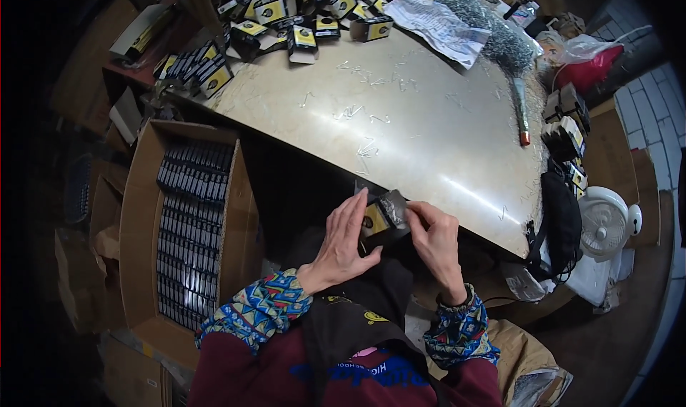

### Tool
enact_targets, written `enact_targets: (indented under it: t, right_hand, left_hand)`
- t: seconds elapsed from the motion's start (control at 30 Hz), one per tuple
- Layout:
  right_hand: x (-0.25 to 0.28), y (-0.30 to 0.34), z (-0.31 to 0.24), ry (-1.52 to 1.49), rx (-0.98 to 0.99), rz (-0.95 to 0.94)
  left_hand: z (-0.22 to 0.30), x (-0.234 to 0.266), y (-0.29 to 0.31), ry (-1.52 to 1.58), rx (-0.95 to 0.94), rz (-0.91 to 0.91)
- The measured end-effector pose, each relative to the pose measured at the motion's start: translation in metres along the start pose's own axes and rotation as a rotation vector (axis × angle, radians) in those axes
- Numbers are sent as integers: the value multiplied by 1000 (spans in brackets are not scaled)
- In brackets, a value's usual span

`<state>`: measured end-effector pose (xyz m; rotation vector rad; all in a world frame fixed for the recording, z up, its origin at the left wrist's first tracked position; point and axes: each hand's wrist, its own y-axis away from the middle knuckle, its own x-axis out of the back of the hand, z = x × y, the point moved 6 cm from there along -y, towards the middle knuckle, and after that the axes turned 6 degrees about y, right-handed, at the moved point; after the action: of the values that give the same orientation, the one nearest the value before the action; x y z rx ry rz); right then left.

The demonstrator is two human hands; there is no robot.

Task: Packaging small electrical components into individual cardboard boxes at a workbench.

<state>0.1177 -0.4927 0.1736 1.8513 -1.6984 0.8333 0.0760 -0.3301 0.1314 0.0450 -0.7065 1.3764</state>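
Note:
Near the front edge of the table, both my hands are at a small black and yellow cardboard box [373,221]. My left hand [339,242] holds it from the left, with straight fingers along its far side and the thumb at its near side. A clear plastic scrap [361,186] shows by those fingertips. The box's upper right end looks open, with shiny silvery material [392,208] in it that I cannot make out exactly. My right hand [436,241] pinches at that end with thumb and forefinger; whether it grips a flap or a small piece is hidden.
Bent wire pieces [368,148] lie scattered over the metal tabletop [443,146]. Small boxes [304,39] pile up at the back, beside a crumpled sheet [437,27] and a wire heap [493,32]. A brush [521,110], a white fan [604,217] and a carton [243,228] of packed boxes flank me.

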Motion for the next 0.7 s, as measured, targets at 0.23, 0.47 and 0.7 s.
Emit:
enact_targets:
  t: [0.23,0.47,0.7]
  right_hand:
    - [-6,-2,1,-209,-32,-155]
    - [-7,5,-38,-23,411,155]
    - [-10,8,-32,-56,444,121]
  left_hand:
    - [-7,-1,-12,82,103,-54]
    - [0,-1,-21,44,88,52]
    - [-4,9,-22,64,136,133]
